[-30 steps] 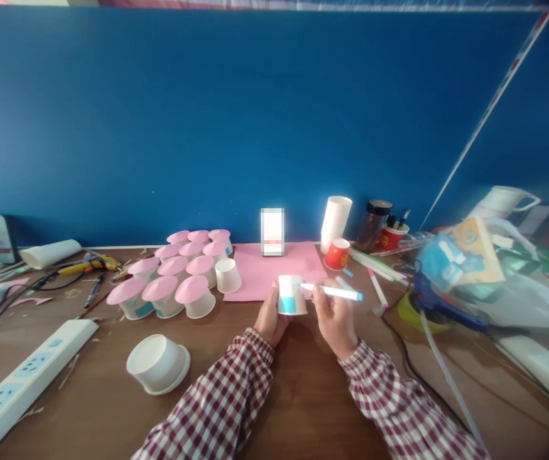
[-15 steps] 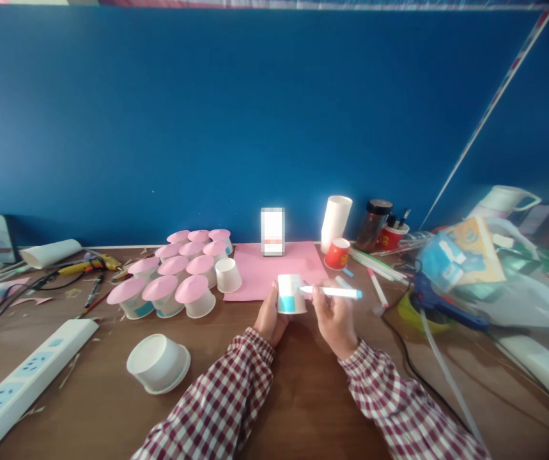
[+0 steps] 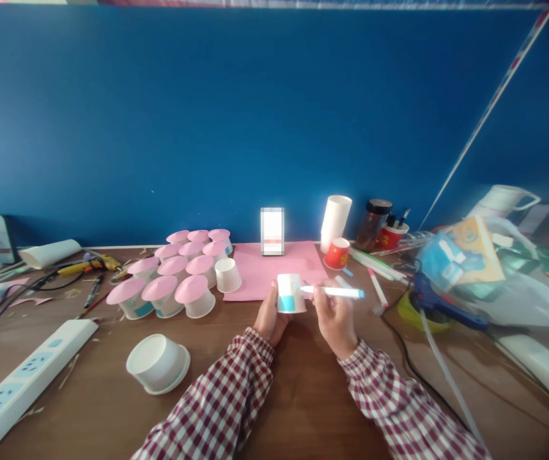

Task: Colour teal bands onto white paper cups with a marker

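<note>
Upside down in my left hand (image 3: 269, 315) is a white paper cup (image 3: 291, 284) with a light blue patch on its side. The fingers close around its left side and underneath. My right hand (image 3: 335, 316) grips a white marker (image 3: 337, 292) with a light blue end, pointing left. Its tip is at the right side of the cup; whether it touches cannot be made out. Left of my hands stand several upturned cups topped with pink paper cones (image 3: 192, 289), and one plain white cup (image 3: 228, 276).
A pink sheet (image 3: 250, 289) lies behind the cup, with a phone (image 3: 273, 231) upright on it. A larger white tub (image 3: 158, 363) and a power strip (image 3: 29, 377) lie at left. A red cup (image 3: 337, 254), pens (image 3: 378, 287), a blue glue gun (image 3: 447, 310) and cables are at right.
Almost nothing differs. The marker and my right hand have shifted very slightly to the right; my left hand still holds the cup in the same place.
</note>
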The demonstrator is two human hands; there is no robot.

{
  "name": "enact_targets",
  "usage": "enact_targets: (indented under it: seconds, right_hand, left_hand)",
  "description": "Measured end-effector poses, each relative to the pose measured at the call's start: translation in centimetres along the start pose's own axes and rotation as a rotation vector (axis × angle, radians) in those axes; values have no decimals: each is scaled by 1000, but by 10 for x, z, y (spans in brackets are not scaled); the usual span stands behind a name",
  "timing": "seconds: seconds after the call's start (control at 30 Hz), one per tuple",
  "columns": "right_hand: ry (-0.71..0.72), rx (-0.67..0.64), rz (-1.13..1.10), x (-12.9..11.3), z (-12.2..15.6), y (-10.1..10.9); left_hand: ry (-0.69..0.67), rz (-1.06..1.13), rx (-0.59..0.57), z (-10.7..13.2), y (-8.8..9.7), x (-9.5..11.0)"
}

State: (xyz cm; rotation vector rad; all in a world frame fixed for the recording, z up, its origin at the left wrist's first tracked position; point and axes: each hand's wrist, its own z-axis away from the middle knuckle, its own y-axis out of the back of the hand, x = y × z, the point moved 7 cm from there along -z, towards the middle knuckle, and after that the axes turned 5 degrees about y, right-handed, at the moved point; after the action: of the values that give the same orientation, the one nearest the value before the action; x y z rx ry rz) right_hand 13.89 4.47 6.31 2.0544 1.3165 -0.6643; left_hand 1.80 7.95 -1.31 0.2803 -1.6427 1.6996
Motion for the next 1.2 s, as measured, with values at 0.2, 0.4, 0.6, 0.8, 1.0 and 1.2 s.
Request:
enact_targets:
  seconds: [0.2,0.4,0.6,0.8,1.0,1.2]
  right_hand:
    - [-5,3,-6,1,3,-1]
    - [-8,-28,-24,1,7,-5]
    - [-11,-34,-25,3,6,-6]
    - [-27,-39,-25,3,7,-6]
    - [-27,-45,-36,3,6,-6]
    - [-25,-50,-29,3,7,-6]
  left_hand:
    - [-13,-23,9,1,-3,1]
    - [-12,-38,13,2,-3,-1]
    - [-19,-30,20,1,-2,-1]
    - [-12,-12,13,1,-1,-1]
    - [-24,0,-13,0,-2,-1]
    - [-24,-12,-12,0,-2,-1]
